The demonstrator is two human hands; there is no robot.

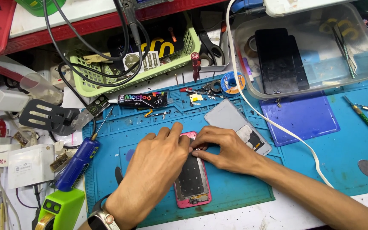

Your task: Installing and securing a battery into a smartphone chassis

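An opened pink phone body (192, 183) lies lengthwise on the blue work mat (235, 191), its dark inner plate showing. My left hand (156, 166) rests over its upper left part, fingers curled down onto the top edge. My right hand (222, 149) comes in from the right, and its fingertips meet the left hand's at the phone's top end, pressing or pinching something small that I cannot make out. A grey screen panel (235, 121) lies just behind my right hand, tilted on the mat.
A black glue tube (139, 100) and a blue screwdriver (79, 162) lie at left. A green basket (133, 64) and a clear tub (311, 51) with dark screens stand behind. A white cable (277, 127) crosses the mat. Tools lie at far right beside a purple pad (303, 115).
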